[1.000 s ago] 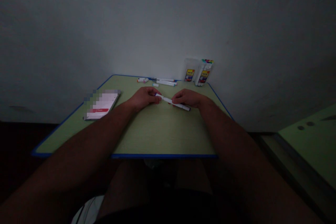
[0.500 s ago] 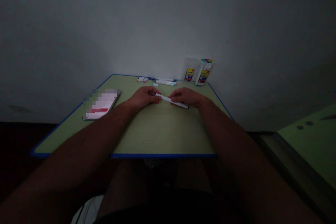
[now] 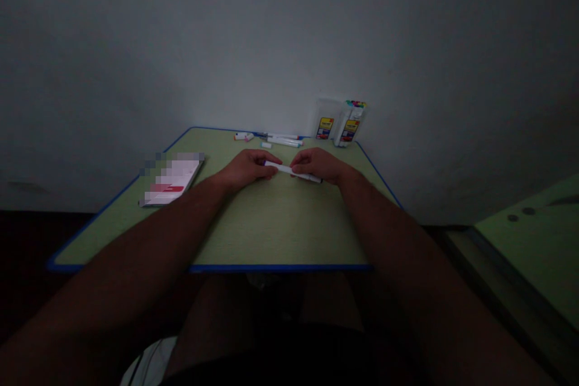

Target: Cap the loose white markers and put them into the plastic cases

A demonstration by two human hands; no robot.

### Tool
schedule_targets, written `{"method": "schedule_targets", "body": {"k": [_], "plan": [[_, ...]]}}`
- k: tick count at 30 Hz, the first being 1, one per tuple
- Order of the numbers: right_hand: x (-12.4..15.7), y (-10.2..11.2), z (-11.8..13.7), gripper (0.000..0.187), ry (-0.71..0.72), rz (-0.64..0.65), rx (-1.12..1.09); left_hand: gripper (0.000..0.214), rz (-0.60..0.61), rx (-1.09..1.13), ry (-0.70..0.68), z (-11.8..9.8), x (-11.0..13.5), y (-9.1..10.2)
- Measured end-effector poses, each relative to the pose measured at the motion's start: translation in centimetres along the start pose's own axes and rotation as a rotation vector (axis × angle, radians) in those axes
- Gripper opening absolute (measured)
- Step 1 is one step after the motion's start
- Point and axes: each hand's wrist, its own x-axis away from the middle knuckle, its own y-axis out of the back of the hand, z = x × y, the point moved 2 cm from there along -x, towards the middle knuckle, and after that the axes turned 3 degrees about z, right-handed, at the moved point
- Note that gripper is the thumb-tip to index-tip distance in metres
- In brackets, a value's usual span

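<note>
A white marker (image 3: 284, 169) with a purple left end and a dark right end spans both hands, just above the middle of the green table (image 3: 280, 223). My left hand (image 3: 250, 167) pinches its purple end between thumb and fingers. Farther along the barrel, my right hand (image 3: 316, 164) grips it, and the dark tip sticks out below the palm. Behind the hands lie several white markers (image 3: 284, 141) and a small loose marker cap (image 3: 266, 145). More short caps (image 3: 243, 136) rest to the left of those markers.
At the back right, a clear case (image 3: 324, 120) stands against the wall beside another case (image 3: 350, 125) packed with colourful-ended markers. A tablet-like device (image 3: 174, 181), partly blurred out, lies on the left side. Blue edging (image 3: 280, 268) runs around the table.
Both hands keep hold of the marker, which now lies slightly flatter. The left index finger is stretched out more along it. The whole view has shifted slightly.
</note>
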Motion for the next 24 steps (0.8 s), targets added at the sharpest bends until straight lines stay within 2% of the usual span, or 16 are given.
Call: {"method": "schedule_targets", "body": {"k": [8,15,17,24], "plan": [[-0.1,-0.2,0.0,0.013,0.054,-0.040,-0.028,0.020,-0.044,0.054,-0.002,0.0,-0.1,0.0],[-0.6,0.6,-0.9,0.020,0.045,-0.169,-0.147,0.014,-0.297,0.298,0.067,0.2,-0.6,1.2],[-0.7,0.8,-1.0,0.020,0.049,-0.193,-0.170,0.011,-0.336,0.321,0.078,0.3,-0.7,1.5],[-1.0,1.0,-1.3,0.030,0.089,-0.257,-0.201,0.013,-0.340,0.332,0.106,0.6,-0.8,1.6]]}}
